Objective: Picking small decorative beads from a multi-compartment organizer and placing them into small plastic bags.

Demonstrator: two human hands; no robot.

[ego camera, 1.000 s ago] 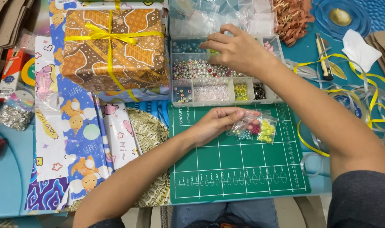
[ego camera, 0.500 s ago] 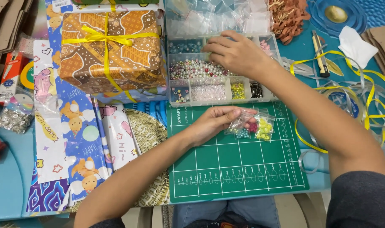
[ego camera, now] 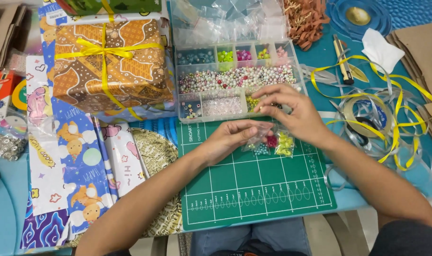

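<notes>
My left hand (ego camera: 227, 140) rests on the green cutting mat (ego camera: 254, 189) and pinches the mouth of a small clear plastic bag (ego camera: 269, 142) holding teal, pink and yellow-green beads. My right hand (ego camera: 291, 109) hovers just above that bag, at the near edge of the clear compartment bead box (ego camera: 211, 106), with its fingertips drawn together; anything between them is too small to see. The box holds pearl-like beads in the middle row and coloured beads in smaller cells.
A gift box wrapped in brown patterned paper with yellow ribbon (ego camera: 109, 64) sits at the left beside sheets of cartoon wrapping paper (ego camera: 69, 156). Loose yellow and silver ribbon (ego camera: 386, 118) tangles at the right. Empty clear bags (ego camera: 225, 21) lie behind the bead box.
My right hand has pulled back from the far part of the bead box toward me and now sits over the bag. My left hand has stayed at the bag.
</notes>
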